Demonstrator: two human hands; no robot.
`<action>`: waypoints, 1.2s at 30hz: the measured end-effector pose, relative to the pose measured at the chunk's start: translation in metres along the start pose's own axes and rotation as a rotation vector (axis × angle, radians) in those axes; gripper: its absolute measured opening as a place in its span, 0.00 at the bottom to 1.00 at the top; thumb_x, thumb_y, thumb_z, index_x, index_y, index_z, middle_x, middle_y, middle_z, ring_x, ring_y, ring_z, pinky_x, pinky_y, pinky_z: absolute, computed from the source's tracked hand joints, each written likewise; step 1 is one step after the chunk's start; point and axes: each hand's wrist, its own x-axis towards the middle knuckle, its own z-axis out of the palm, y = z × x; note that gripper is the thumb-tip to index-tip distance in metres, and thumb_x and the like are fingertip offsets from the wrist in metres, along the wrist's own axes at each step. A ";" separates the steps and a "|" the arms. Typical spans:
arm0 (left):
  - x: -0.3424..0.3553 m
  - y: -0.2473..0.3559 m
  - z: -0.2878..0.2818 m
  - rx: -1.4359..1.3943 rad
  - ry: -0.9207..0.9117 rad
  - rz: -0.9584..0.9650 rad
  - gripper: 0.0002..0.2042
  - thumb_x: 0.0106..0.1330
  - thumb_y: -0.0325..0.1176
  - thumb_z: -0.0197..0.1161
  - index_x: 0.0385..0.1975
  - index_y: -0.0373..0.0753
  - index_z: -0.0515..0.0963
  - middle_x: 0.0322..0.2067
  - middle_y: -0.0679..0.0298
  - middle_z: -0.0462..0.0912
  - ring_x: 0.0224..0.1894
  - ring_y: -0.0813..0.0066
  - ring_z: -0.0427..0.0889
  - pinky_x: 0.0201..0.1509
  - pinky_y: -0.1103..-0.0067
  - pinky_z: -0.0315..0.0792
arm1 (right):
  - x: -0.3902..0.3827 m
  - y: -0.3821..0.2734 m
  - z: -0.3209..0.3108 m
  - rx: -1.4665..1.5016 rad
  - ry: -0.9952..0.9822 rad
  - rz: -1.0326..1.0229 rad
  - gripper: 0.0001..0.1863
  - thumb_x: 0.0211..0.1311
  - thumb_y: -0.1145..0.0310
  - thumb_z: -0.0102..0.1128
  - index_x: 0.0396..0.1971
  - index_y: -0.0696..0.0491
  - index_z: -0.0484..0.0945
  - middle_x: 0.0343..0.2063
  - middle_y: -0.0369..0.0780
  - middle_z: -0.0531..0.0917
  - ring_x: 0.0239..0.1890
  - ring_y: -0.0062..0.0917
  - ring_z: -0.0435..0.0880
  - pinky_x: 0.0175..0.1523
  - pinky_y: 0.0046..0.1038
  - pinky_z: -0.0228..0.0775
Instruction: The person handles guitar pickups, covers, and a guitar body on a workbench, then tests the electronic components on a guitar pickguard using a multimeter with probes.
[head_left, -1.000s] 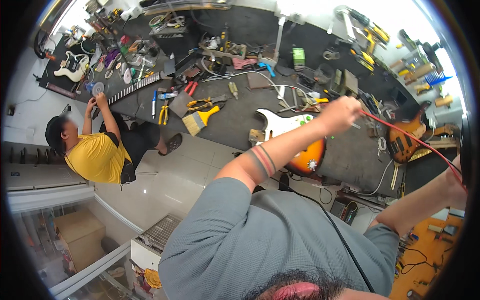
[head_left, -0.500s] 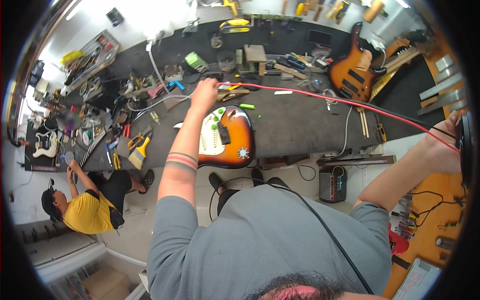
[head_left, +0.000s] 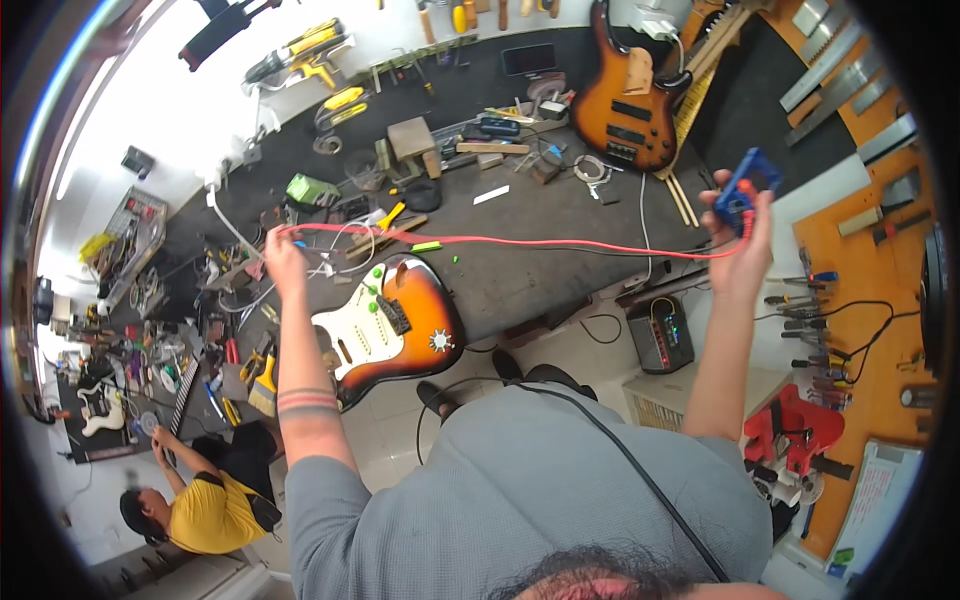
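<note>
My left hand (head_left: 284,250) pinches the red test lead (head_left: 522,242) and a black lead near their left end, above the bench. My right hand (head_left: 738,232) grips a blue handheld device (head_left: 743,182), apparently a meter, with red plugs and the leads running from it. The leads sag between my hands, over the bench. Below them, an electric guitar body (head_left: 411,320) with sunburst finish, white pickguard and green knobs lies at the bench's front edge, partly behind my left forearm.
A sunburst bass (head_left: 650,120) rests at the back right. Hand tools clutter the dark bench (head_left: 520,300). A small amplifier (head_left: 660,332) stands below it, a tool board (head_left: 885,260) is at my right. A co-worker in yellow (head_left: 205,515) works at the far left.
My view has turned rightward. My right hand has come away from the right edge, raised, with the blue device now showing in it. My left hand still holds the leads, stretched out.
</note>
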 end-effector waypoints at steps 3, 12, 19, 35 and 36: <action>-0.003 0.042 -0.005 -0.008 -0.029 0.110 0.12 0.85 0.34 0.51 0.46 0.34 0.80 0.29 0.66 0.81 0.34 0.79 0.77 0.39 0.76 0.73 | 0.000 0.040 -0.035 -0.048 -0.017 0.202 0.26 0.85 0.49 0.48 0.57 0.59 0.76 0.48 0.47 0.88 0.42 0.34 0.92 0.41 0.33 0.90; -0.111 0.179 0.030 -0.186 -0.526 0.089 0.06 0.74 0.21 0.57 0.47 0.36 0.75 0.39 0.67 0.76 0.41 0.82 0.74 0.47 0.82 0.71 | -0.023 0.253 -0.104 -0.487 -0.256 0.856 0.28 0.76 0.58 0.63 0.67 0.56 0.70 0.45 0.41 0.85 0.38 0.26 0.88 0.36 0.34 0.88; -0.186 0.251 0.129 0.098 -1.054 0.485 0.10 0.62 0.26 0.57 0.41 0.35 0.79 0.39 0.54 0.76 0.50 0.51 0.80 0.54 0.63 0.76 | -0.003 0.383 -0.059 -0.775 -0.446 0.684 0.24 0.76 0.59 0.58 0.65 0.56 0.76 0.43 0.42 0.87 0.37 0.29 0.87 0.35 0.35 0.81; -0.297 0.124 0.203 0.329 -1.142 0.129 0.15 0.65 0.23 0.62 0.52 0.38 0.81 0.52 0.51 0.81 0.59 0.48 0.80 0.63 0.59 0.77 | -0.080 0.341 -0.063 -0.974 -0.764 -0.074 0.17 0.69 0.83 0.53 0.55 0.56 0.78 0.51 0.46 0.81 0.57 0.45 0.82 0.62 0.43 0.74; -0.307 0.117 0.201 0.330 -1.136 0.118 0.15 0.65 0.23 0.62 0.52 0.38 0.81 0.52 0.51 0.81 0.59 0.48 0.80 0.63 0.59 0.77 | -0.082 0.347 -0.054 -0.975 -0.791 -0.068 0.18 0.68 0.82 0.53 0.56 0.55 0.77 0.52 0.47 0.80 0.58 0.46 0.81 0.62 0.43 0.74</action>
